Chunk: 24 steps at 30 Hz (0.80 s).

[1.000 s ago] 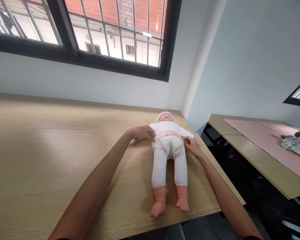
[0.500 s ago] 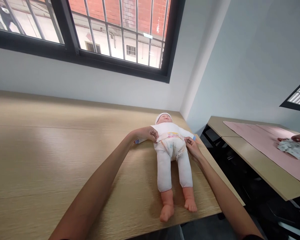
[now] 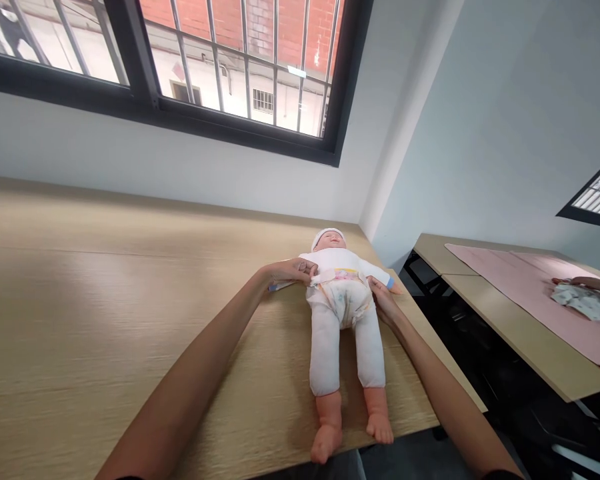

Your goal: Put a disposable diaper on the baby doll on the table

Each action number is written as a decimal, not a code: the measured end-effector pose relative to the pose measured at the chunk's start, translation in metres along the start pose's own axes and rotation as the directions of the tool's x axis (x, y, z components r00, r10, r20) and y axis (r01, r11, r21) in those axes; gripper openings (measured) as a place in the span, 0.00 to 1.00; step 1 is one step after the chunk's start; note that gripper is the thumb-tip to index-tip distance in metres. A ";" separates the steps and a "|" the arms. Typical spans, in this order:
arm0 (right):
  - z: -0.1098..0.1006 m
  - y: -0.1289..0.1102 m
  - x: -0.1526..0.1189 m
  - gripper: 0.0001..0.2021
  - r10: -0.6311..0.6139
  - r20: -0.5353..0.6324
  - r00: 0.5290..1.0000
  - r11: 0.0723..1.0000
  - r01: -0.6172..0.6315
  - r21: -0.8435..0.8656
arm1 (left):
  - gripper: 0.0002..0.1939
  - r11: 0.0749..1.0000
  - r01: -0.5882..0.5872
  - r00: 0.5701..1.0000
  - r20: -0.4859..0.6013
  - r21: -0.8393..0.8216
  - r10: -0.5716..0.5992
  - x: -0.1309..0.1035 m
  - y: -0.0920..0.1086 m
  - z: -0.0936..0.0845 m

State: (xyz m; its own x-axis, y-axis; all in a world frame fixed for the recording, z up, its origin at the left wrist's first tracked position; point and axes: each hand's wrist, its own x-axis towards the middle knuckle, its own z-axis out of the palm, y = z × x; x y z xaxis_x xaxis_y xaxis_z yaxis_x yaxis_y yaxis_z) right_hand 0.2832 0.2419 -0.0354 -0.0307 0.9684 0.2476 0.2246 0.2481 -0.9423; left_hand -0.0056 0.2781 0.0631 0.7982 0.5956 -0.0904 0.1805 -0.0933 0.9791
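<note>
- My left hand is pinching a tab newly showing across the diaper, apparently closing it.
- My right hand is touching opposite, grip unclear.

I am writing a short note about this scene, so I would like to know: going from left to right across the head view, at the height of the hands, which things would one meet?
Left hand → diaper → right hand → pale cloth on the pink mat.
</note>
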 end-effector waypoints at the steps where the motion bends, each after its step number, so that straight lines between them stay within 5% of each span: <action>1: 0.001 0.000 0.000 0.24 0.019 0.012 1.000 0.999 -0.020 0.042 | 0.13 1.000 -0.004 1.000 0.014 -0.028 0.004 0.001 -0.001 0.001; 7: 0.006 -0.007 -0.004 0.21 0.136 0.042 0.990 0.937 -0.142 0.319 | 0.10 0.994 -0.004 0.999 0.039 -0.109 0.008 0.002 -0.003 0.004; 11: -0.009 -0.017 -0.005 0.18 0.167 0.091 0.982 0.937 -0.187 0.295 | 0.09 0.998 0.069 0.998 0.001 -0.014 -0.069 -0.009 0.007 -0.002; 15: -0.037 -0.019 -0.004 0.16 0.214 0.252 0.944 0.962 -0.248 0.112 | 0.12 0.985 0.135 0.978 -0.174 0.109 -0.115 -0.021 0.013 -0.005; 19: -0.042 -0.013 -0.004 0.16 0.143 0.368 0.919 0.983 -0.175 0.056 | 0.10 0.971 0.144 0.969 -0.224 0.193 -0.099 -0.024 -0.001 0.014; 24: -0.020 -0.010 -0.009 0.18 0.052 0.310 0.949 0.978 -0.111 0.177 | 0.10 0.994 0.012 0.929 -0.368 0.112 0.030 -0.023 -0.027 0.043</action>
State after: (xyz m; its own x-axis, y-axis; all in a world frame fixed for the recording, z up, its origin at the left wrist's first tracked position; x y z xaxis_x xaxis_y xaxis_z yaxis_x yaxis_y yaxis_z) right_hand 0.3008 0.2301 -0.0238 -0.3197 0.9403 0.1164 0.0504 0.1396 -0.9889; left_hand -0.0037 0.2327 0.0312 0.5358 0.8443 0.0124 0.2537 -0.1750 0.9513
